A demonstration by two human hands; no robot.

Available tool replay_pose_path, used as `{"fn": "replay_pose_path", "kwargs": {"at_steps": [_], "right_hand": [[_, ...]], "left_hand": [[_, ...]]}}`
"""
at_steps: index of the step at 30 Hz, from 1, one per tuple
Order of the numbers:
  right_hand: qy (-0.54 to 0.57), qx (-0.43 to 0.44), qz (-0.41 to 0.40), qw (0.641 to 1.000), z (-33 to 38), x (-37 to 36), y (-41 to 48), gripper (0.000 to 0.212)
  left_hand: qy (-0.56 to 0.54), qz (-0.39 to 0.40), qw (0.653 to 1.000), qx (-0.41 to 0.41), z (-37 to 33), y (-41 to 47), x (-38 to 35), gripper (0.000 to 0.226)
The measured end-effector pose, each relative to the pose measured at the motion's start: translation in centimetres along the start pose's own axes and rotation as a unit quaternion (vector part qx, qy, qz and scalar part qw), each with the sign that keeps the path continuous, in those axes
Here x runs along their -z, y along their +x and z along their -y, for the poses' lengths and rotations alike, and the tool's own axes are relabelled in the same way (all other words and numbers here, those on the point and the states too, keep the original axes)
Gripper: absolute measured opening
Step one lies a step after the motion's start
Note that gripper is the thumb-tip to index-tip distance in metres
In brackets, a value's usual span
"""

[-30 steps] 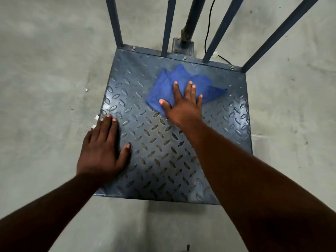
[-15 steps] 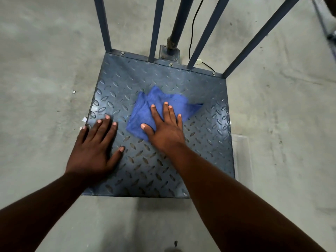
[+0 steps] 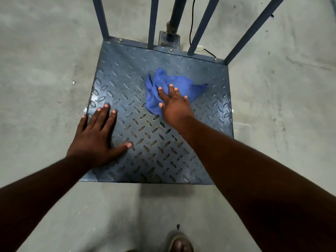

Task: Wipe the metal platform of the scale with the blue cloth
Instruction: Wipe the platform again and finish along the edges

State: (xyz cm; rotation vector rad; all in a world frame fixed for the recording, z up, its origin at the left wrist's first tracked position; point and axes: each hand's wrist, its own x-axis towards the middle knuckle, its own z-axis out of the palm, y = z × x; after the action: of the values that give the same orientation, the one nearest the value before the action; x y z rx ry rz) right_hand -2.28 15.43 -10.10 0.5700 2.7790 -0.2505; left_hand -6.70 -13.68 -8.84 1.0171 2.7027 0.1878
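Left hand (image 3: 98,137) lay flat, fingers straight, braced on the near-left of the scale's checker-plate platform (image 3: 156,153). Blue cloth (image 3: 172,88) sat bunched mid-platform, toward the back. Right hand (image 3: 174,106) pressed it down, fingers extended, not clutching. Risk: the crumpled cloth could snag on raised treads or skip the right edge and corners by the uprights (image 3: 254,28).

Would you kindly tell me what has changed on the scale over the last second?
The right hand slid the crumpled blue cloth toward the person, then back toward the rear rail. The left hand stayed flat on the metal tread-plate platform; nothing was let go.
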Motion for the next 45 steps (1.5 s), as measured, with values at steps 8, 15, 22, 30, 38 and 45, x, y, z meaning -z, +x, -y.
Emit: {"fn": "replay_pose_path", "kwargs": {"at_steps": [8,15,22,30,38,45], "right_hand": [[0.054,-0.056,0.182,0.980,-4.6,3.0,-8.2,0.086],[-0.030,-0.128,0.199,0.971,-1.2,2.0,-12.3,0.123],[-0.026,-0.093,0.188,0.977,-2.6,2.0,-11.4,0.131],[-0.020,-0.087,0.185,0.979,-3.1,2.1,-9.2,0.127],[0.018,-0.178,0.178,0.968,-1.8,0.4,-8.8,0.086],[0.065,-0.205,0.202,0.956,-0.6,1.9,-7.3,0.101]], "left_hand": [[0.060,0.292,0.954,0.036,-1.7,2.5,6.6,0.162],[0.084,0.291,0.949,0.093,-10.1,1.6,6.2,0.170],[0.071,0.262,0.958,0.094,-10.0,1.2,6.3,0.180],[0.036,0.264,0.960,0.088,-9.5,1.2,5.6,0.185],[0.024,0.238,0.966,0.101,-9.3,0.7,5.2,0.174],[0.013,0.223,0.971,0.088,-8.3,1.4,4.9,0.167]]}}
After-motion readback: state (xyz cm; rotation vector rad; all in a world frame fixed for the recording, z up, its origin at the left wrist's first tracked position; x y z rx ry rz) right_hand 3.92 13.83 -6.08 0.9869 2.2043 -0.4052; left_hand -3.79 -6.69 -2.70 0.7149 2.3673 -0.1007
